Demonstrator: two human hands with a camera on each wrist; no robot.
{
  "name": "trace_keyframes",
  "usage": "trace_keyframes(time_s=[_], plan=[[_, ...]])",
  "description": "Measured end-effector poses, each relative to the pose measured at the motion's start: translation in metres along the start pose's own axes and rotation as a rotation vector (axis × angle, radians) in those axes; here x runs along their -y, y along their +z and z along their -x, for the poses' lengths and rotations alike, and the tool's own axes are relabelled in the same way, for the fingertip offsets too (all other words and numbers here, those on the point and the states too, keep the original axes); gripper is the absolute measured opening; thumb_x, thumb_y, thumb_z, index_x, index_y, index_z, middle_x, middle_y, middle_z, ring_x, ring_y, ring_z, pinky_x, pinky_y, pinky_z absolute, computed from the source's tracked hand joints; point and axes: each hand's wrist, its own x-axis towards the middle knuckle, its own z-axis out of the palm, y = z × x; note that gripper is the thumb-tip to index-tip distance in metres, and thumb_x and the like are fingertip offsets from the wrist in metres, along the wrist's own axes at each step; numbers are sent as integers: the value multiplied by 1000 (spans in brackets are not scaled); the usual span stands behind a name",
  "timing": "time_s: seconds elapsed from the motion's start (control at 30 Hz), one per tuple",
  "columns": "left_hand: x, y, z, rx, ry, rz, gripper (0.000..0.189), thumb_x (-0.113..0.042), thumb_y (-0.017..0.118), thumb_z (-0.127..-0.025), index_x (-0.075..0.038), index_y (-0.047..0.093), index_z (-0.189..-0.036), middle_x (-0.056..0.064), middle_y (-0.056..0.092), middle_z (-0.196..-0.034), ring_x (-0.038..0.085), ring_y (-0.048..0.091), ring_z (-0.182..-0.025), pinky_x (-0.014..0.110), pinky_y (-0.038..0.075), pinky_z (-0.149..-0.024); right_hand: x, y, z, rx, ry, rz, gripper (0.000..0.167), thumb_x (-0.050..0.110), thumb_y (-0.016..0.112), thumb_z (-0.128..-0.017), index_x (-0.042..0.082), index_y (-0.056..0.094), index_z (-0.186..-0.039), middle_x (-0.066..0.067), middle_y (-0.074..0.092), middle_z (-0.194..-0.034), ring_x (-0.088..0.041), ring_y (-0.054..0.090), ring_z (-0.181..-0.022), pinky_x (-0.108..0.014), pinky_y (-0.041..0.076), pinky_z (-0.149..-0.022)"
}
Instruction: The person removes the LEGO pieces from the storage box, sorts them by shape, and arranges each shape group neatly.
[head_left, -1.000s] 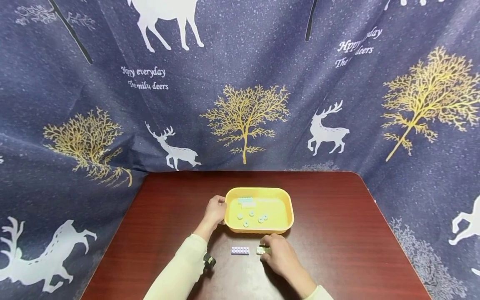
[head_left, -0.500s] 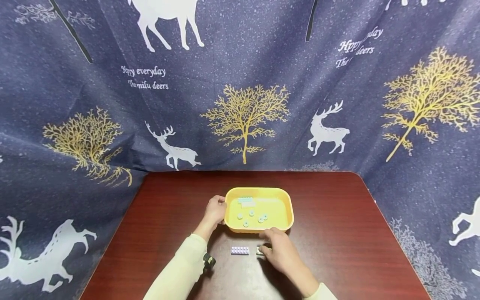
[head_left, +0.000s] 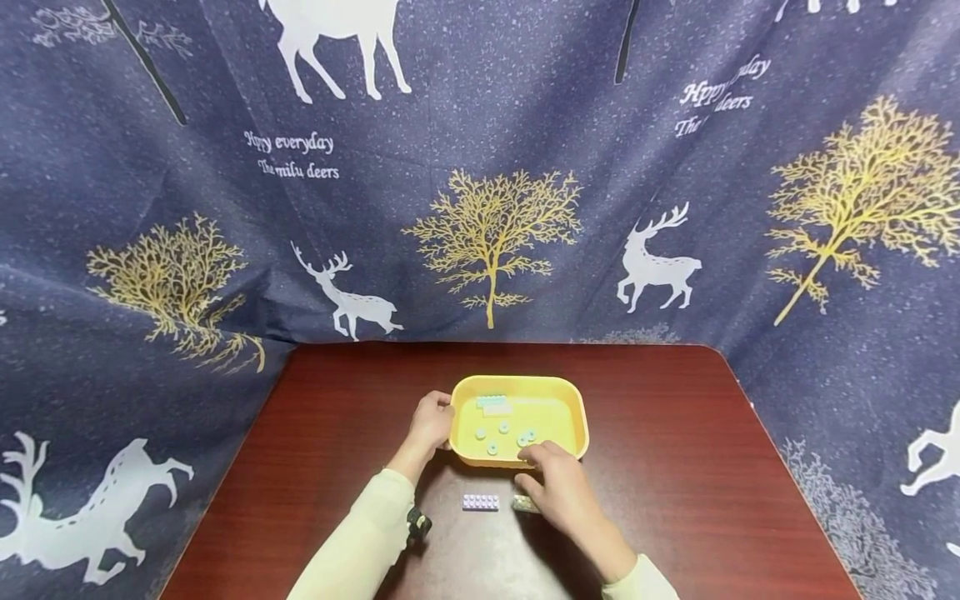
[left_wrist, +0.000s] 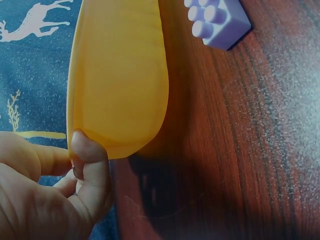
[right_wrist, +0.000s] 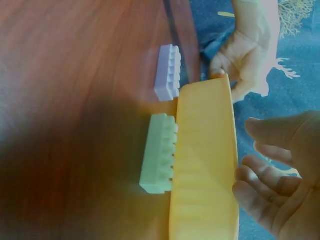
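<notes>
A yellow plastic tub (head_left: 480, 461) sits on the table, and my left hand (head_left: 429, 423) pinches its left end between thumb and fingers. Over the tub's front rim hovers my right hand (head_left: 561, 487), fingers apart and loosely bent, nothing between them. Below that hand, a light green building brick (right_wrist: 159, 155) lies on the table close to the tub's front wall; the hand partly covers it in the head view. To its left lies a purple building brick (head_left: 480, 502), studs up.
Inside the tub are a teal brick (head_left: 491, 401), a pale pinkish brick (head_left: 497, 411) and several small round pieces (head_left: 504, 427). A dark blue cloth (head_left: 487, 125) printed with deer and trees hangs behind the red-brown table (head_left: 660, 433).
My right hand has left the green brick and moved slightly forward to the tub's front rim. The brick stays on the table. My left hand has not moved.
</notes>
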Motion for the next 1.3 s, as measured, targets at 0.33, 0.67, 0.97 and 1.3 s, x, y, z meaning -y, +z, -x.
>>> trace_keyframes(time_s=[0.33, 0.67, 0.97, 1.3], plan=[[2, 1, -3, -3, -13, 3, 32, -5, 48, -101, 4, 57, -130, 28, 64, -110, 23, 58, -54, 23, 47, -38, -2, -4, -16, -21, 3, -7, 27, 21, 87, -79, 17, 75, -103, 2, 70, -92, -15, 68, -82, -34, 59, -71], [0, 0, -1, 7, -7, 17, 32, -5, 47, -100, 4, 57, -129, 28, 65, -106, 17, 52, -48, 23, 46, -37, -6, 0, -30, -36, 17, -18, 27, 20, 87, -79, 17, 75, -102, 0, 71, -94, -19, 68, -84, -36, 58, -72], [0, 0, -1, 6, -3, 16, 30, -6, 48, -100, 4, 57, -127, 27, 65, -103, 18, 54, -49, 23, 46, -38, -11, 6, -43, -37, 38, -4, 29, 19, 86, -76, 16, 75, -103, 0, 69, -92, -19, 67, -84, -39, 57, -72], [3, 1, -4, -3, -1, 14, 27, -7, 49, -101, 4, 56, -124, 25, 66, -105, 18, 55, -51, 23, 47, -38, -19, 15, -61, 4, 46, 24, 41, 20, 86, -79, 17, 71, -117, -5, 69, -98, -21, 66, -82, -40, 57, -72]])
